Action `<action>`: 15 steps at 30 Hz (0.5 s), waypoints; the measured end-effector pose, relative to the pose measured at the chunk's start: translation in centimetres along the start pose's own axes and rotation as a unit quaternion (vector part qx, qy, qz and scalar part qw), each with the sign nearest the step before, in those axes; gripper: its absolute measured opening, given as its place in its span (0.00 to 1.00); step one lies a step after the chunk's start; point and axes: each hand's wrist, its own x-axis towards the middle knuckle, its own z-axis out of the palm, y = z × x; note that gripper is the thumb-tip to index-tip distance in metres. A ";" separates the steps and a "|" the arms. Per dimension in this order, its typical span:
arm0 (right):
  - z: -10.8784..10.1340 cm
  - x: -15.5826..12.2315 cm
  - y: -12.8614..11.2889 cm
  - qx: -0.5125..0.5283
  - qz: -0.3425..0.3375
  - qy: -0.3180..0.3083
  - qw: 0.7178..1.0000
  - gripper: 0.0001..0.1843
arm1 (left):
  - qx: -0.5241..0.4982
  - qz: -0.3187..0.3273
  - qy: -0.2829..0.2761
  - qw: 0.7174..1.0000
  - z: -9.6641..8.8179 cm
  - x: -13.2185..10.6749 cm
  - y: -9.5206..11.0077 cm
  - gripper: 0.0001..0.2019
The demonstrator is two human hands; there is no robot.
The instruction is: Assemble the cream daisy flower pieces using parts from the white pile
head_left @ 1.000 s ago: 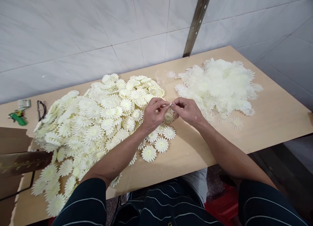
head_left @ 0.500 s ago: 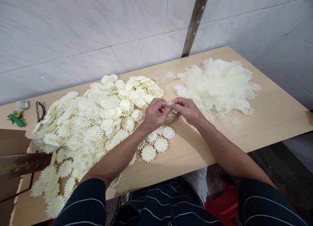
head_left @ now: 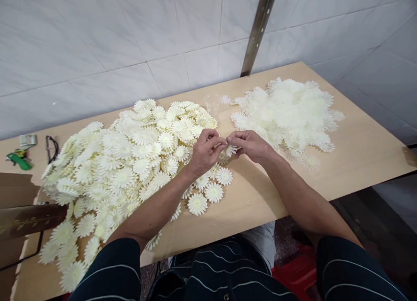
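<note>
Barely shifted, left hand (head_left: 204, 153) and right hand (head_left: 249, 145) fingers pinch one cream flower (head_left: 230, 150); no writing legible.

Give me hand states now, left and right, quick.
Left hand: fingers pinched shut on the small white flower piece, above the table.
Right hand: fingertips pinched on the same flower piece, meeting the left.

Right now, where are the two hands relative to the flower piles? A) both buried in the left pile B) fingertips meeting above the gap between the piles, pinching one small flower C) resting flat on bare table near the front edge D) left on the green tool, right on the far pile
B: the left hand and right hand meet fingertip to fingertip on a small white flower, between the big left pile and the right pile.
</note>
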 end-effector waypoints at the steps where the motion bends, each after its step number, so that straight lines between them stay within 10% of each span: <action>1: -0.1 0.0 0.1 -0.002 0.000 -0.003 1.000 0.28 | 0.000 -0.001 0.000 1.000 0.0 0.0 0.0 0.02; 15: -2.6 -0.8 -1.6 -0.079 0.027 -0.065 0.994 0.24 | 0.012 -0.024 0.009 1.000 -0.3 0.0 0.1 0.04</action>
